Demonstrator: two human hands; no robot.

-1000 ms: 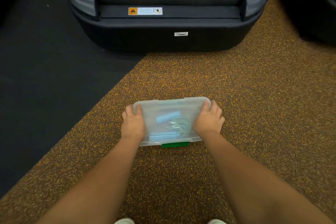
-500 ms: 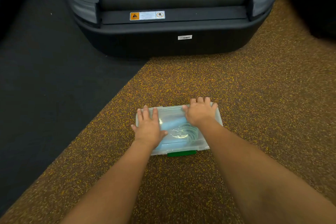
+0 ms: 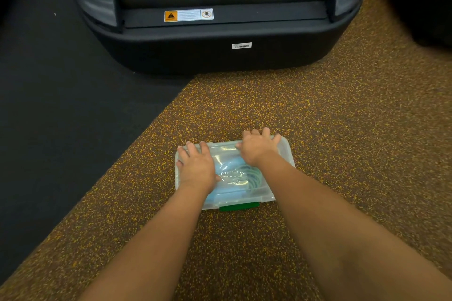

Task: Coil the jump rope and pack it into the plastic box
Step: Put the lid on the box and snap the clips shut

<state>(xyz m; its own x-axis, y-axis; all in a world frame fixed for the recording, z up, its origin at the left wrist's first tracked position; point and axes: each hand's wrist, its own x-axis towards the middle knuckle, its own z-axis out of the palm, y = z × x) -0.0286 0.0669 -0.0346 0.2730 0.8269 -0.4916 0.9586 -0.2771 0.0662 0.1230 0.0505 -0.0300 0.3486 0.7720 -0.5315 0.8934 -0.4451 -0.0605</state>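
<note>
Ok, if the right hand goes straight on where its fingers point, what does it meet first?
The right hand would leave the box for speckled floor; beyond, probably the black machine base.

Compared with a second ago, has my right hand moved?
Yes. The right hand left the right end of the plastic box and now lies on its lid, inward and toward the far edge, away from the green latch.

Left hand (image 3: 197, 168), right hand (image 3: 256, 148) atop closed plastic box (image 3: 244, 197).

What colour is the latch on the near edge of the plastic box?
The latch is dark green, seen best in the head view, on the plastic box.
</note>
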